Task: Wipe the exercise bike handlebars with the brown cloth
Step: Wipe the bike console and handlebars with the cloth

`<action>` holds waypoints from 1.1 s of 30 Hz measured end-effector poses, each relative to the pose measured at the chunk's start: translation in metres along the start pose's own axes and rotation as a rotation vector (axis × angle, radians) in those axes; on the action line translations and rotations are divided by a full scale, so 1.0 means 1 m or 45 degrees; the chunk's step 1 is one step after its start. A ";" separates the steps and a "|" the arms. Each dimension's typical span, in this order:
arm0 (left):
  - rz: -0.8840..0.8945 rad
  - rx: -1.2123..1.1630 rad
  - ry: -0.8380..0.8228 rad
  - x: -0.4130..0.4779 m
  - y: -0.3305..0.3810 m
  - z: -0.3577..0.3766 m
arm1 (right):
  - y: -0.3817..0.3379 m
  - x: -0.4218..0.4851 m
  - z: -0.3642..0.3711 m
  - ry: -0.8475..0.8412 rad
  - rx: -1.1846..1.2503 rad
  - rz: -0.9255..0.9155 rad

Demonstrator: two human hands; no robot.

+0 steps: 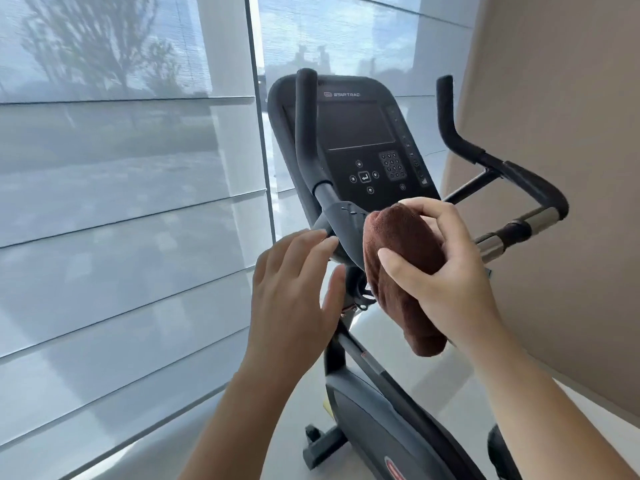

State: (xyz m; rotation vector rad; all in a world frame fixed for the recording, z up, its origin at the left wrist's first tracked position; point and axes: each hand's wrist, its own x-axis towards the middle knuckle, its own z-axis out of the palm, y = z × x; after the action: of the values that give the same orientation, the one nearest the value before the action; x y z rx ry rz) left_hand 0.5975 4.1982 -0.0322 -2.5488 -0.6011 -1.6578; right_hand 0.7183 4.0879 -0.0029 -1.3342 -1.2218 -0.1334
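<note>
Right hand pinches the brown cloth — soft, light, floppy, so bunch it w/ the fingers against the handlebars; left hand spread, touching the bar.

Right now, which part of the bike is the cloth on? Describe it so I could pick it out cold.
Find the exercise bike's black console in front of the window. Just below its keypad, the left handlebar curves down into a dark grey padded bend. The right hand presses the brown cloth against that bend; unlike the right handlebar, it shows no silver metal sleeve.
</note>
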 end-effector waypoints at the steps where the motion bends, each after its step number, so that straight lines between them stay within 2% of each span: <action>1: 0.029 -0.002 -0.013 0.007 -0.002 0.003 | -0.004 0.005 0.000 -0.018 0.000 -0.004; 3: 0.021 -0.030 0.042 0.042 -0.028 0.038 | 0.026 0.059 0.008 0.032 -0.078 -0.080; 10: -0.079 -0.168 -0.035 0.038 -0.040 0.042 | 0.020 0.071 0.005 -0.148 -0.125 -0.089; 15: -0.275 -0.491 0.041 0.044 -0.049 0.054 | 0.027 0.087 0.008 -0.190 -0.121 -0.083; 18: -0.361 -0.600 0.135 0.073 -0.064 0.078 | 0.051 0.127 0.026 -0.133 -0.060 -0.081; 22: -0.430 -0.688 0.199 0.105 -0.081 0.099 | 0.077 0.179 0.062 0.045 0.057 -0.075; 26: -0.602 -0.907 0.204 0.122 -0.090 0.115 | 0.093 0.218 0.091 0.149 0.176 -0.104; 29: -0.796 -1.164 0.157 0.126 -0.097 0.125 | 0.104 0.224 0.108 0.122 0.191 -0.111; 33: -0.835 -1.257 0.123 0.125 -0.104 0.132 | 0.117 0.214 0.109 -0.042 0.263 -0.165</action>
State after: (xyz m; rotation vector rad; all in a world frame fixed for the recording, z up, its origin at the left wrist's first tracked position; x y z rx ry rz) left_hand 0.7213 4.3629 0.0045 -3.0127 -0.8195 -2.8664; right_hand 0.8267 4.3259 0.0496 -1.0827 -1.3129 -0.0749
